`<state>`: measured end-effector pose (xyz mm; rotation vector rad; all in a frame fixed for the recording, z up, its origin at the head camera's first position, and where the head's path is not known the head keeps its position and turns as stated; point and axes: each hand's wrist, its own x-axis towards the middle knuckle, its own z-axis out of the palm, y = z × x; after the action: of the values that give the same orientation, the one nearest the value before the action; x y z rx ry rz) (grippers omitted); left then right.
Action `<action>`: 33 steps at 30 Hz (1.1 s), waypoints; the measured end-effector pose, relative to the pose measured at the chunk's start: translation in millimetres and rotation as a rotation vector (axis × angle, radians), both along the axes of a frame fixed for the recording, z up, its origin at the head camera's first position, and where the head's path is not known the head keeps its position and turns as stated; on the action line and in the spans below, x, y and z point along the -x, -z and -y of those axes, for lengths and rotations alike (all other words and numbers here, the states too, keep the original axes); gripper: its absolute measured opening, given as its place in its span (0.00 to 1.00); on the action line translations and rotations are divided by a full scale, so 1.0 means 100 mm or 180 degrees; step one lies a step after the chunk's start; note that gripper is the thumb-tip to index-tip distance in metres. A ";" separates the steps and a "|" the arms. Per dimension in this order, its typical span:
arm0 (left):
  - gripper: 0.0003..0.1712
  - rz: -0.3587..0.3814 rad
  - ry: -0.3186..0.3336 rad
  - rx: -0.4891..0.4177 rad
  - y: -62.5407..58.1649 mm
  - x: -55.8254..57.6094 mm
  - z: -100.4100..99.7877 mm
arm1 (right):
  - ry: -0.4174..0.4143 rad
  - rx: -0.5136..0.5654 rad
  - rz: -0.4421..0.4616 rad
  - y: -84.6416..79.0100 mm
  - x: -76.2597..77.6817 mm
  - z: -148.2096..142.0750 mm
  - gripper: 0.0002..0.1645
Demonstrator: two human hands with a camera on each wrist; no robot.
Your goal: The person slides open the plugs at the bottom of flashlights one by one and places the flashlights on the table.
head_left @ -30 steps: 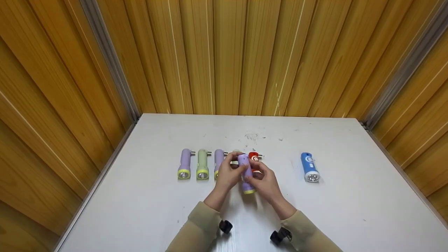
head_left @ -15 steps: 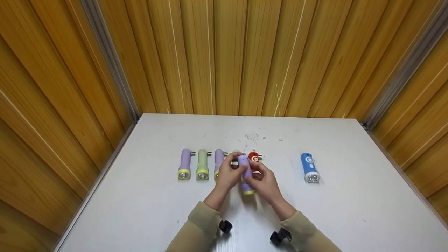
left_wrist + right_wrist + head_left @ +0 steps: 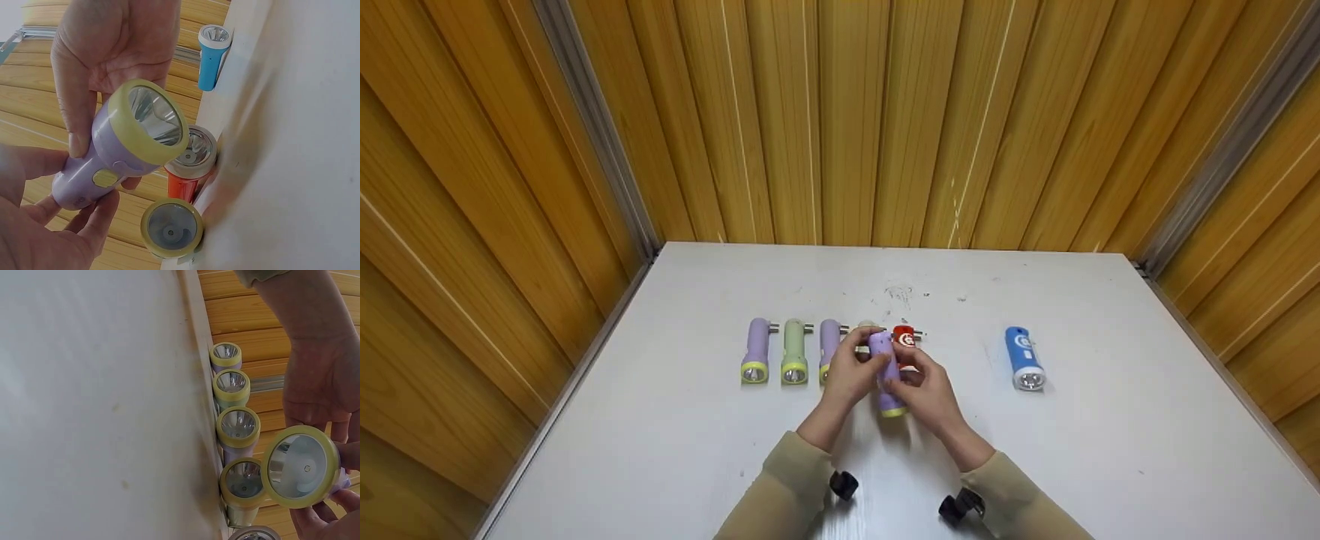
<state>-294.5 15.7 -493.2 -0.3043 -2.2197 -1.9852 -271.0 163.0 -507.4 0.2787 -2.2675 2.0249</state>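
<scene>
A purple flashlight (image 3: 888, 375) with a yellow rim is held off the table between both hands, its lens end toward the person. My left hand (image 3: 851, 371) pinches its far end. The right hand (image 3: 931, 390) grips it nearer the lens. In the left wrist view the flashlight (image 3: 107, 152) shows a yellow switch on its side. Just beyond the hands lies a red flashlight (image 3: 905, 337), partly covered by the right hand. Beside it is a pale green flashlight (image 3: 867, 328), mostly hidden behind the left hand and the held flashlight.
Left of the hands lie a purple flashlight (image 3: 757, 351), a green flashlight (image 3: 794, 352) and another purple flashlight (image 3: 829, 337), in a row with metal prongs pointing right. A blue flashlight (image 3: 1024, 358) lies apart at the right. All rest on a white table (image 3: 660, 420) before wood-patterned walls (image 3: 840, 120).
</scene>
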 end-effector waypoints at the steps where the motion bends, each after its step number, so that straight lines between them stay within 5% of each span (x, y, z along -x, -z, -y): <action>1: 0.24 0.0006 0.0002 0.0000 0.00 0.00 0.00 | 0.0000 0.0005 0.0005 0.00 0.00 0.00 0.34; 33: 0.25 -0.0027 0.0027 -0.0009 0.00 0.01 -0.01 | 0.0012 -0.0083 0.0022 -0.02 -0.02 0.03 0.33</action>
<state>-295.2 16.2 -493.6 -0.3217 -2.2140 -1.9877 -268.7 160.1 -505.7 0.2695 -2.2981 1.9990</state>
